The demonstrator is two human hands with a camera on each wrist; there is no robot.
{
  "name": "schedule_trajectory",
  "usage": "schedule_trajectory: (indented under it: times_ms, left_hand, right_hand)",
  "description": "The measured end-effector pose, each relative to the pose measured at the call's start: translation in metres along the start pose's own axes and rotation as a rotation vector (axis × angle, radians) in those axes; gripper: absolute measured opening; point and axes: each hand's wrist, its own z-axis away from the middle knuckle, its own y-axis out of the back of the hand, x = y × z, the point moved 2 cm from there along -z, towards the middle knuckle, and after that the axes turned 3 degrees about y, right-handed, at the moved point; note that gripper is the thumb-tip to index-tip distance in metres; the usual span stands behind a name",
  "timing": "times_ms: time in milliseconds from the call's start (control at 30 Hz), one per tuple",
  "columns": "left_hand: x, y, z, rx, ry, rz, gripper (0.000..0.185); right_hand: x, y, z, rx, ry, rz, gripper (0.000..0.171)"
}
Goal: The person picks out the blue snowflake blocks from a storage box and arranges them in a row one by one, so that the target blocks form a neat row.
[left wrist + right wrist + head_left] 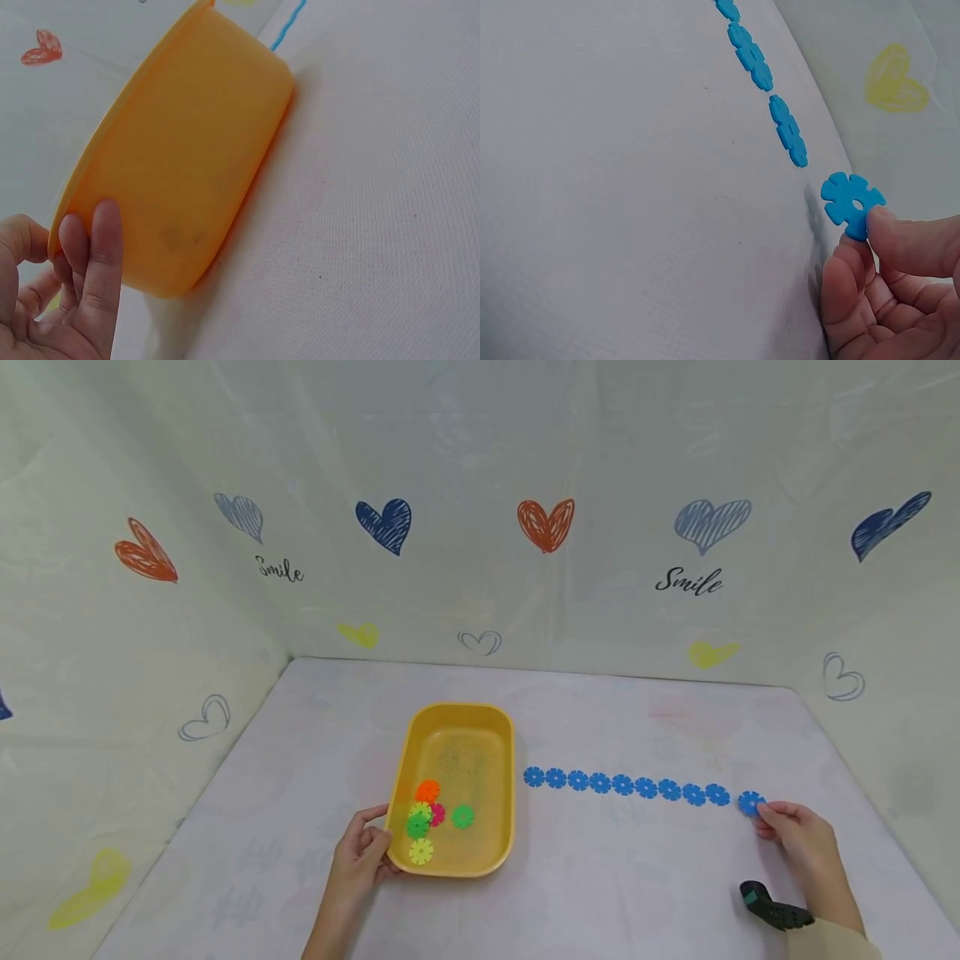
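A blue snowflake disc (841,196) with notched edges is pinched between the thumb and fingers of my right hand (806,839), just past the right end of a row of like blue discs (622,785) on the table. My left hand (360,856) grips the near left corner of a yellow tray (491,852), thumb at the rim and fingers against the outer wall in the left wrist view. Inside the tray lie several discs: an orange one (427,791), a pink one (438,814), a green one (462,817) apart from the cluster, and a yellow one (422,852) nearest the front.
The white table (600,885) ends at a pale curtain (465,593) printed with hearts and "Smile" at the back and sides. A black device (776,910) sits by my right wrist, above the beige sleeve (828,941).
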Motion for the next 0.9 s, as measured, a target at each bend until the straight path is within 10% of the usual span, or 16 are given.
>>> schedule_trajectory:
  times_ms: [900]
  left_hand:
    - [0.004, 0.000, 0.002, 0.012, 0.007, -0.026, 0.039]
  right_hand:
    - [-0.022, -0.006, -0.010, -0.028, -0.031, 0.330, 0.042]
